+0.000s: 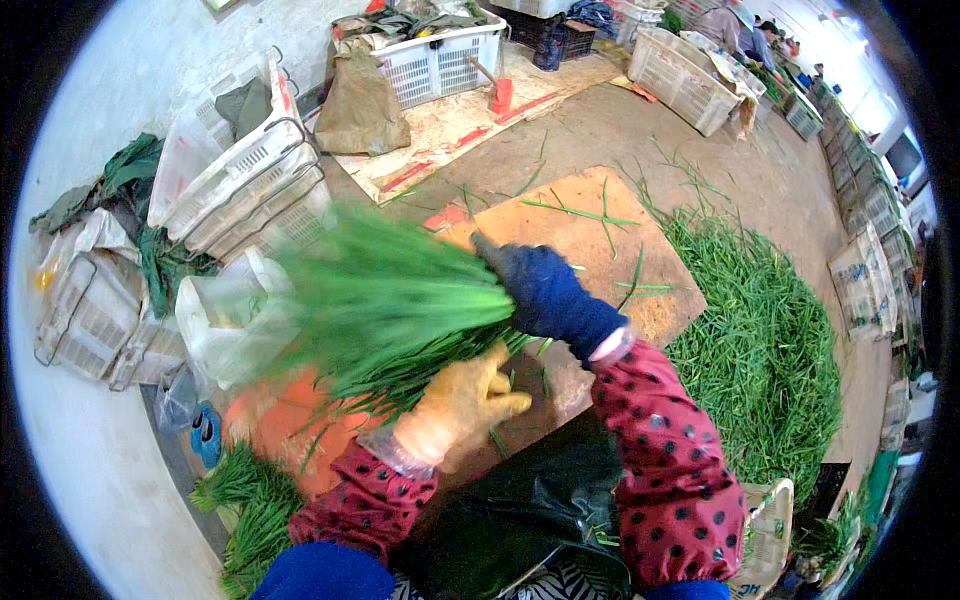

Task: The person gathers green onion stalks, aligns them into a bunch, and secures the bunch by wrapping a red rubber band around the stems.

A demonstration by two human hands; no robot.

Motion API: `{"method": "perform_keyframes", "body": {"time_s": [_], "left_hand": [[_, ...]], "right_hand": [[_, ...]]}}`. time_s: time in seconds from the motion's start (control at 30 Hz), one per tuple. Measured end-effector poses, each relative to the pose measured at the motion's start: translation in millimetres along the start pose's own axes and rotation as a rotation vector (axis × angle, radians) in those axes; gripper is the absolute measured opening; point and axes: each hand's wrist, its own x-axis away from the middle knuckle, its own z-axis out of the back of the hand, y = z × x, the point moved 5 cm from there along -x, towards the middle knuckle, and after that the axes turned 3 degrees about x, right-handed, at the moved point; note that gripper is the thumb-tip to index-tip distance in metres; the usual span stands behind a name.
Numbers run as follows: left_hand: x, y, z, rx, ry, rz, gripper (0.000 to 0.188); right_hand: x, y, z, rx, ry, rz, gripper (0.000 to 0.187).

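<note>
A thick bunch of long green chives (pixel 400 290) is gripped at its stalk ends by my right hand (pixel 548 295), in a dark blue glove. Its leaf ends fan out to the left, smeared by motion. Just below it, my left hand (pixel 460 405), in a yellow-orange glove, has its fingers apart beside darker chives (pixel 400 385). Whether it touches these is hard to see. Under both hands lies an orange board (pixel 655 280) with loose stalks on it.
At right spreads a large heap of chives (pixel 755 350); more bundles (pixel 250 510) lie lower left. White crates (pixel 250 180) are stacked at left, near a white bag (pixel 235 310). A full crate (pixel 440 65) stands behind. Other people (pixel 740 35) are far back right.
</note>
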Motion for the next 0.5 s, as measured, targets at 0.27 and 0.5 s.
{"method": "perform_keyframes", "body": {"time_s": [0.27,0.5], "left_hand": [[-60,2,56,-0.522,0.619,-0.454,0.124],[-76,-27,47,-0.573,0.459,-0.222,0.131]], "right_hand": [[8,21,-81,0.255,0.003,0.015,0.045],[59,69,1,-0.266,0.436,-0.250,0.073]]}}
